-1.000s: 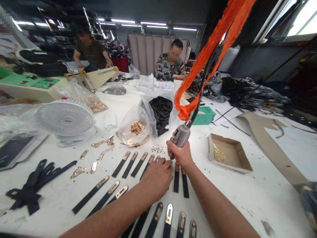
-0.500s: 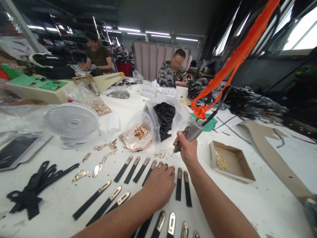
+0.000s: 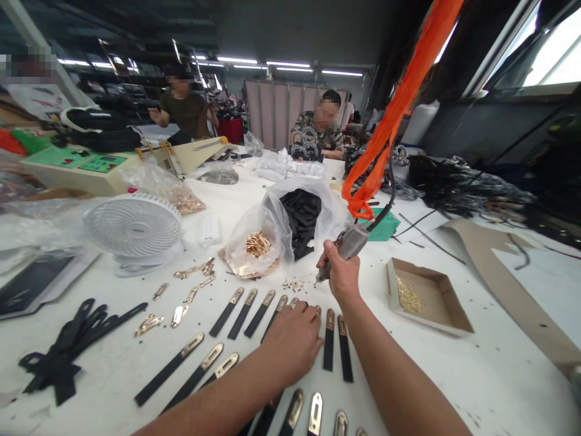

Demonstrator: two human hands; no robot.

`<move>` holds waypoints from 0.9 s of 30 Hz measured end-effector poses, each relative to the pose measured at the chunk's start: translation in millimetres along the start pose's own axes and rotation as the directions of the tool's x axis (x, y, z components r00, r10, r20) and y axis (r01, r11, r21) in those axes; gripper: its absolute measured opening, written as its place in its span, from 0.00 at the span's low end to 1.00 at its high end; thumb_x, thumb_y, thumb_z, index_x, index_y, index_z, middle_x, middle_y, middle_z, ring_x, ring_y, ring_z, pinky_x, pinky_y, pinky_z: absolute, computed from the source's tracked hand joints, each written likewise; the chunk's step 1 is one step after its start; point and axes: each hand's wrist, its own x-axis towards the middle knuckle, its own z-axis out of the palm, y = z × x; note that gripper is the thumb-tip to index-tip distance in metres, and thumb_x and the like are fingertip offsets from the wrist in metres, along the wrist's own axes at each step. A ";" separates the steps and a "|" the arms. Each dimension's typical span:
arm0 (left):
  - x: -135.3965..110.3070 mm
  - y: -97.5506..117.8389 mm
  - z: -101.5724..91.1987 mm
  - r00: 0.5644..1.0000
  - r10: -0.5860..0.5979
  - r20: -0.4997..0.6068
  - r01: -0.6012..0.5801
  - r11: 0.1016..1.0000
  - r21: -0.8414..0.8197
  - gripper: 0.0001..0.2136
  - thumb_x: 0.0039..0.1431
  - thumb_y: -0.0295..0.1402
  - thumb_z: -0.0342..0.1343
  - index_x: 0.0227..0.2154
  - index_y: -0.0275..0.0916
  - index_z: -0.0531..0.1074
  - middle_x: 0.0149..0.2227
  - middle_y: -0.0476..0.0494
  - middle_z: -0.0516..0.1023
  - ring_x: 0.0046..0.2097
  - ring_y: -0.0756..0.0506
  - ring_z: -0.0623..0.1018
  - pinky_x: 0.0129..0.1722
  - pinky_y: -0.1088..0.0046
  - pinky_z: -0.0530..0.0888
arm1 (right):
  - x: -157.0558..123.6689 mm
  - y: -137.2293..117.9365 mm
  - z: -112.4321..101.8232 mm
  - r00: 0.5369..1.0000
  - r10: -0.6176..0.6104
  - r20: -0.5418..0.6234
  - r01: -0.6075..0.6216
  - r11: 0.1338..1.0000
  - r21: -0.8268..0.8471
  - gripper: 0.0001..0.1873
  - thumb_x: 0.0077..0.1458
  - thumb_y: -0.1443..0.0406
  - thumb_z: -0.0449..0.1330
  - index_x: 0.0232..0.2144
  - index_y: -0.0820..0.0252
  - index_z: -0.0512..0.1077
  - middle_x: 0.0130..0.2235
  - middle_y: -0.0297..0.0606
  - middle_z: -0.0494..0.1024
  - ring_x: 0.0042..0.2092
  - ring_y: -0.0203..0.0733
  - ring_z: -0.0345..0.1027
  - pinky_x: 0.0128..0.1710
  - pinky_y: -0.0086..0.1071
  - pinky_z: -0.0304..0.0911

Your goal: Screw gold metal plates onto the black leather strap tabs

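My right hand (image 3: 342, 274) is wrapped round a grey powered screwdriver (image 3: 347, 245) that hangs from a black cable and an orange strap (image 3: 389, 130). Its tip points down at a small scatter of gold screws (image 3: 294, 283) on the white table. My left hand (image 3: 293, 339) lies palm down with its fingers pressing on black straps with gold end clips (image 3: 327, 339) laid in a row. More such straps (image 3: 239, 304) lie to the left, and others at the near edge.
Two plastic bags hold gold clips (image 3: 254, 243) and black straps (image 3: 302, 219). A cardboard box of gold screws (image 3: 424, 298) sits at right, a white fan (image 3: 132, 227) at left, loose gold clips (image 3: 190, 284) between. Two people sit at the far side.
My right hand has lifted the screwdriver off the strap row and tilted it toward the loose screws. My left hand stays pressed on the straps.
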 end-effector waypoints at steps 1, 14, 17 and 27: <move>-0.7 -1.1 0.3 1.000 -0.001 -0.004 0.001 1.000 -0.011 0.12 0.71 0.38 0.57 0.49 0.38 0.79 0.50 0.37 0.82 0.53 0.34 0.76 0.61 0.45 0.69 | -1.9 -4.7 -1.9 1.000 -0.006 -0.014 0.007 1.000 0.021 0.25 0.51 0.47 0.75 0.31 0.59 0.72 0.20 0.29 0.73 0.20 0.37 0.67 0.22 0.30 0.66; 19.4 4.6 0.3 0.941 -0.235 -0.243 0.133 0.918 -0.372 0.15 0.59 0.38 0.71 0.47 0.43 0.82 0.45 0.45 0.82 0.48 0.41 0.81 0.52 0.63 0.76 | -52.2 -77.2 -52.9 0.995 0.000 -0.095 0.033 0.939 0.342 0.24 0.53 0.48 0.73 0.28 0.56 0.67 0.22 0.24 0.65 0.19 0.31 0.59 0.21 0.29 0.64; 26.3 15.6 -4.2 0.945 -0.271 -0.181 0.156 0.863 -0.481 0.12 0.59 0.38 0.71 0.45 0.45 0.84 0.42 0.47 0.84 0.43 0.43 0.82 0.46 0.66 0.76 | -54.4 -83.0 -57.5 0.994 0.006 -0.108 0.033 0.932 0.361 0.25 0.52 0.48 0.74 0.28 0.55 0.65 0.22 0.23 0.64 0.19 0.30 0.58 0.20 0.28 0.63; 33.7 28.5 -9.9 0.936 -0.333 -0.113 0.182 0.734 -0.654 0.06 0.61 0.38 0.66 0.35 0.45 0.86 0.37 0.48 0.86 0.37 0.44 0.81 0.42 0.67 0.74 | -54.1 -85.1 -61.9 0.995 0.005 -0.095 0.032 0.923 0.384 0.24 0.53 0.49 0.73 0.29 0.55 0.65 0.22 0.23 0.64 0.19 0.31 0.59 0.20 0.28 0.63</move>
